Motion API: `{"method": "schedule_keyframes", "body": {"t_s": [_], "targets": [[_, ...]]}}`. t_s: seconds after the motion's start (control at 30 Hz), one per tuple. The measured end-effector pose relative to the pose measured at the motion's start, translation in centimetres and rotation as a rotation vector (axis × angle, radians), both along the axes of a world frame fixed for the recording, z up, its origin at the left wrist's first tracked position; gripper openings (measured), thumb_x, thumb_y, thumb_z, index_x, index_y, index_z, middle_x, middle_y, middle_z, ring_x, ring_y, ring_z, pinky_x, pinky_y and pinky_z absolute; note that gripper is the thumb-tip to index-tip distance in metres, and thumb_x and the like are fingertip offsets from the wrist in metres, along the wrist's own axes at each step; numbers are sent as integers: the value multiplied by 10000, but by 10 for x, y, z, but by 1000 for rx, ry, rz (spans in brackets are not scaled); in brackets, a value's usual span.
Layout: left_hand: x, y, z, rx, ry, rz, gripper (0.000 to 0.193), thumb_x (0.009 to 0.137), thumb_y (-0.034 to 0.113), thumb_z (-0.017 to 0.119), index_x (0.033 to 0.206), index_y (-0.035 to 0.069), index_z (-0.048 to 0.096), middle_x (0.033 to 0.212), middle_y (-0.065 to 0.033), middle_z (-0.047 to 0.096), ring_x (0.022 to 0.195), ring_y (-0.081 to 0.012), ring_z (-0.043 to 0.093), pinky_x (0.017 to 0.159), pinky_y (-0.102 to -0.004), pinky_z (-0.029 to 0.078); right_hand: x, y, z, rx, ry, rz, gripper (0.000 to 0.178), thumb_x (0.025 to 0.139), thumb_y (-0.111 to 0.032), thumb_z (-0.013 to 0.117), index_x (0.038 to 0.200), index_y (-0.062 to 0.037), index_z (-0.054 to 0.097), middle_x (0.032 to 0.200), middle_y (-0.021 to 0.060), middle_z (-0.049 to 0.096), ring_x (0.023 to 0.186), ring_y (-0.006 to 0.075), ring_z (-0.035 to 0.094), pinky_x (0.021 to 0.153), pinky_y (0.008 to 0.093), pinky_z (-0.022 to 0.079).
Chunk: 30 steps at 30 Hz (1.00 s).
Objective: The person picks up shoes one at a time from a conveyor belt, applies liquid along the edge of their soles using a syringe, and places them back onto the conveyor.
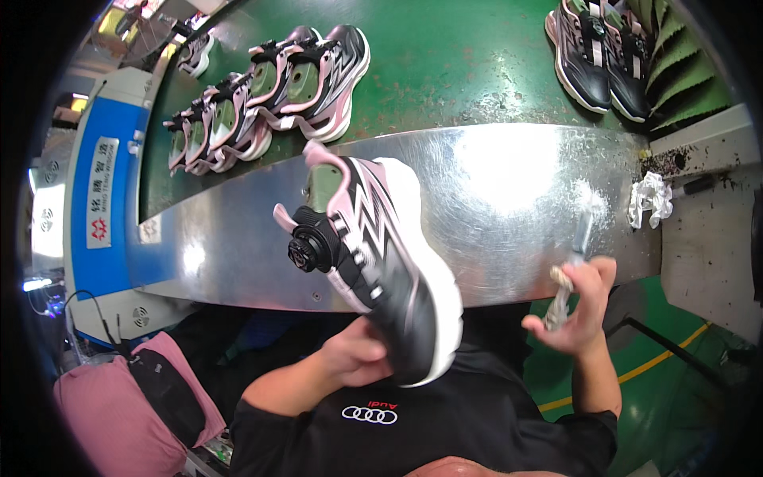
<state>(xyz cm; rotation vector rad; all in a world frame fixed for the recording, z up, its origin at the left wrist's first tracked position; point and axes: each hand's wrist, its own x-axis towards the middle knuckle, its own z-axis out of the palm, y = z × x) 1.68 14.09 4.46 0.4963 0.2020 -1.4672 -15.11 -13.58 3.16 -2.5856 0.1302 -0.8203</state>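
My left hand (pixel 355 355) grips a sneaker (pixel 389 262) by its toe end, over the near edge of the metal plate. The sneaker is black, pink and white with a thick white sole, and is tilted with its heel pointing away. A round black dial sits on its tongue, and a green piece shows inside the collar. In my right hand (pixel 584 306), off to the right, is a slim tool (pixel 582 234) with a wrapped handle and a greyish, blade-like end; its exact kind is unclear. The tool is apart from the sneaker.
Several similar sneakers (pixel 298 83) stand on the green belt (pixel 437 71) at the far left. Another pair (pixel 592 60) is at the far right beside green flaps (pixel 687 67). Crumpled white paper (pixel 650 199) lies on the metal plate (pixel 238 215). A blue-and-white machine housing (pixel 103 175) borders the left.
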Motion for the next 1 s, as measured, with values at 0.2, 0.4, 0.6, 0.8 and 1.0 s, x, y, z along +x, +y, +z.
{"method": "schedule_keyframes", "body": {"t_s": [0.2,0.4,0.6,0.8,1.0], "targets": [[28,10,22,199,-500,43,868,607,106,773,1336,-56,329,1211,-165,545,1101,-261,564,967,-370,438,22,-11,-16,168,-33,-13,702,567,-346,834,1131,-58,530,946,61,567,803,247,405,750,348,357],[101,-152,-2,-47,-641,0,423,850,110,629,1221,1,458,1125,-86,585,1002,-165,591,888,-316,482,23,-2,-15,191,-14,-55,699,580,-370,831,1125,-47,534,946,60,569,824,236,415,766,338,359],[105,-207,2,95,-830,-149,283,935,186,532,1112,-30,484,955,-147,588,894,-246,637,733,-278,531,17,-3,-16,164,-22,-98,697,578,-394,834,1115,-49,554,947,59,578,800,235,418,755,338,366],[209,0,-41,278,-1428,435,423,869,26,537,1254,-34,375,1040,-106,549,1011,-228,542,873,-315,475,26,1,-8,229,-27,7,631,652,-460,772,1105,-80,554,876,48,591,738,231,470,734,349,374],[263,-36,-41,685,-1682,389,612,851,53,621,1372,-8,306,1263,-141,493,1130,-237,499,968,-340,412,39,3,-9,246,-1,-11,640,648,-460,770,1115,-84,547,894,45,588,735,235,458,723,358,386]]}}
